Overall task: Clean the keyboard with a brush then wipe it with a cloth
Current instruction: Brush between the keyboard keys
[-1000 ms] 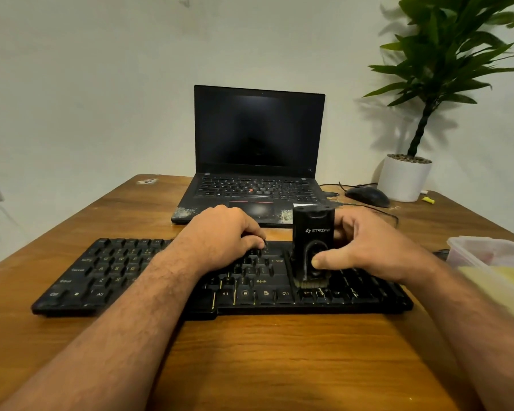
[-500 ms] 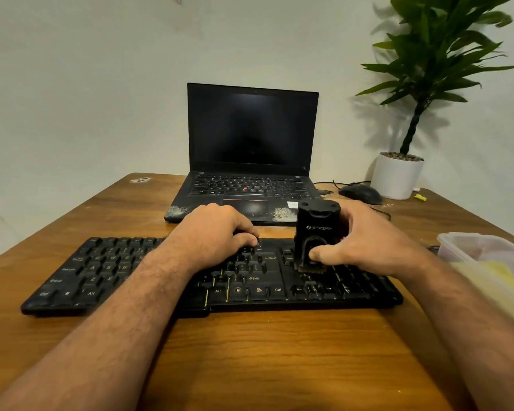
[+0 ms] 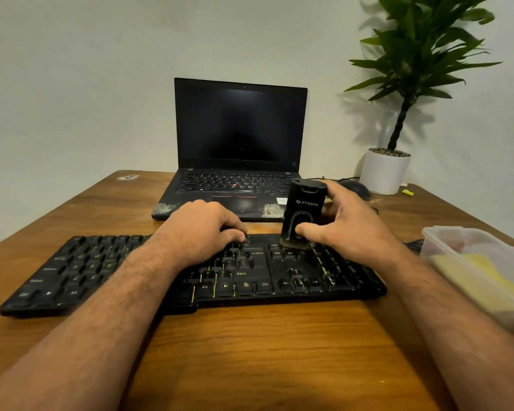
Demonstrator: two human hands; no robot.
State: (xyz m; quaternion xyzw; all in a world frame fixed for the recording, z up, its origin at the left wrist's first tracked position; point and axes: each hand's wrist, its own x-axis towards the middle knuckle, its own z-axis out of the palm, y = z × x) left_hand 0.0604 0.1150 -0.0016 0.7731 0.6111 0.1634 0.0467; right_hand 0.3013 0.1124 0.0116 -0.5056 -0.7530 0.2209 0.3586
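Brushing is the step in hand: your right hand point(image 3: 347, 229) grips the black brush point(image 3: 301, 216) upright, thumb across its front and fingers curled behind, bristles down on the keys at about 1 o'clock on the keyboard point(image 3: 190, 271), near the navigation block above the arrows. Your left hand point(image 3: 202, 229) rests on the middle of the keyboard at 12 o'clock, fingers curled down onto the keys; it holds nothing, it just pins the board.

Risks, as I judge them:
- Press too hard and the bristles could snag a keycap edge and pop it.
- Ease off the left hand and the keyboard may skid on the wooden table point(image 3: 250, 351).
- Sweep toward 12 o'clock and the dust lands on the laptop point(image 3: 238, 161), just beyond the board; its palm rest already shows pale speckled patches.
- Swing your right elbow out to 3 o'clock and you may knock the plastic container point(image 3: 445, 241), where something yellow, possibly the cloth, lies; I cannot tell for sure.

Writing: the brush reads roughly "STRIFF" with a small logo, slightly blurred. Legible keycaps: "Alt", "Ctrl", "Shift", "Enter". The sticker on the laptop is too small to read.
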